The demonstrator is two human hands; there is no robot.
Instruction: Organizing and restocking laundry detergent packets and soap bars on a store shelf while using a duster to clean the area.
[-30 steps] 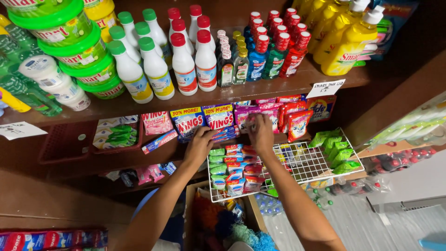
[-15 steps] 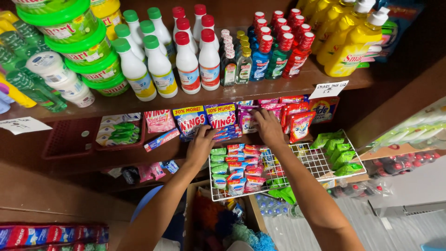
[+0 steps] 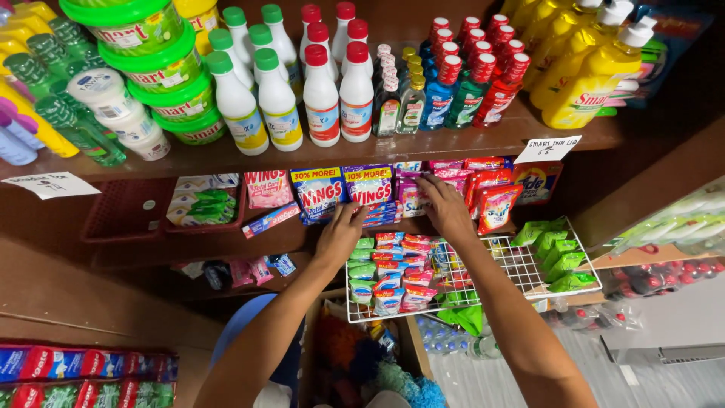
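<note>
Right hand (image 3: 445,208) has shifted left onto purple sachets (image 3: 411,198); left hand (image 3: 340,234) stays flat, gripping nothing.

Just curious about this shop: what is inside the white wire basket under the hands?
The white wire basket holds rows of small sachets on the left and green packets on the right. The right hand covers its back edge.
</note>
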